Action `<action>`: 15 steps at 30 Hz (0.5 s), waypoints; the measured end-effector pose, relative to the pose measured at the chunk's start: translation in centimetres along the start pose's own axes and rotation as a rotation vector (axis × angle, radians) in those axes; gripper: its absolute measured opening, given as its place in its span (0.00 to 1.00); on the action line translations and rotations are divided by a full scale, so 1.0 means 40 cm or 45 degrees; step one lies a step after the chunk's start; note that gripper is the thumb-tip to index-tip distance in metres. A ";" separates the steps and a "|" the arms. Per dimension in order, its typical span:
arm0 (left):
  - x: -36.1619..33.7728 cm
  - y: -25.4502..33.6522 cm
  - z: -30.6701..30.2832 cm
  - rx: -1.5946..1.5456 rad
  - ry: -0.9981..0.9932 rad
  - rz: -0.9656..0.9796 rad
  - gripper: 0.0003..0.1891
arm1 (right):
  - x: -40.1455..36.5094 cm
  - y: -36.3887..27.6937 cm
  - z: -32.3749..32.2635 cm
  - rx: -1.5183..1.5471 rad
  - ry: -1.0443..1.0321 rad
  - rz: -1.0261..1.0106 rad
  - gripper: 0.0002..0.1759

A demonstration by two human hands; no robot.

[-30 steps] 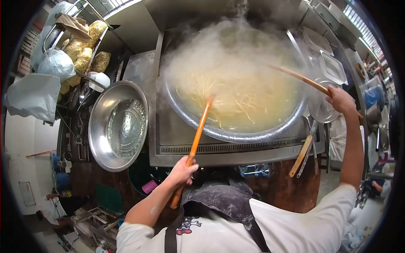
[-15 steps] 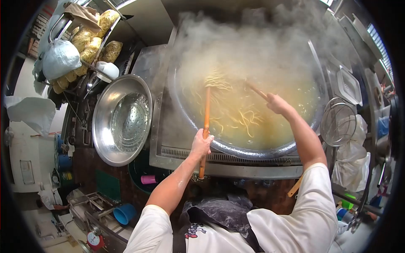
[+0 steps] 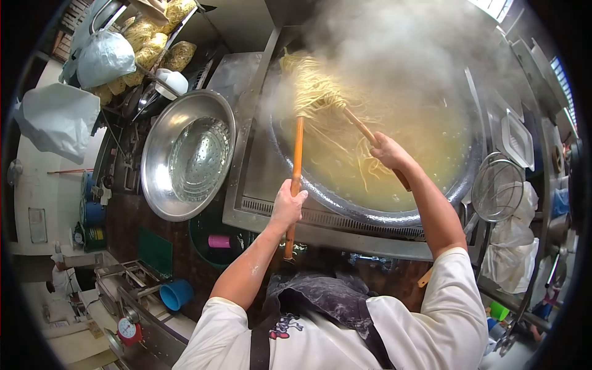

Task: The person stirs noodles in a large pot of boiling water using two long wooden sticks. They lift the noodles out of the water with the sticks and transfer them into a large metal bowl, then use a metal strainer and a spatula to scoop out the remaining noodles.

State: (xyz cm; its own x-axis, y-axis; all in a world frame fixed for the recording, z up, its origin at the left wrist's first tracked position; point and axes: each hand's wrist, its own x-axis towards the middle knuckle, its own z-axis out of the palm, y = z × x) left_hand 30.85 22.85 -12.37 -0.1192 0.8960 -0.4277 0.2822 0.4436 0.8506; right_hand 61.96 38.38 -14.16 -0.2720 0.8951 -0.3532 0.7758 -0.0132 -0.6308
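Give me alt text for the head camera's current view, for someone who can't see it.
A person's left hand and right hand each grip a wooden stick, with a bundle of noodles at the sticks' far ends, over a large steaming pot of cloudy yellowish liquid. A metal basin sits left of the pot, a wire strainer right.
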 end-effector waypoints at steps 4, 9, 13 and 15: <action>-0.018 -0.004 -0.022 -0.015 0.039 0.013 0.15 | -0.017 -0.035 0.022 0.043 0.035 -0.114 0.16; -0.047 -0.005 -0.062 -0.007 0.066 -0.015 0.15 | -0.023 -0.075 0.054 0.027 -0.004 -0.111 0.16; -0.076 -0.022 -0.091 -0.092 0.089 -0.004 0.13 | -0.022 -0.111 0.078 -0.049 -0.031 -0.154 0.15; -0.097 -0.037 -0.102 -0.074 0.104 -0.003 0.14 | -0.027 -0.127 0.090 -0.074 -0.059 -0.137 0.15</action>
State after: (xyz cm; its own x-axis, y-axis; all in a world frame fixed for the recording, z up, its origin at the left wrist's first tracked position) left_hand 27.01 18.79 -10.74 -0.1980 0.8923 -0.4056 0.2263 0.4443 0.8668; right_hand 56.25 35.86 -13.04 -0.3803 0.8685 -0.3178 0.7720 0.1089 -0.6262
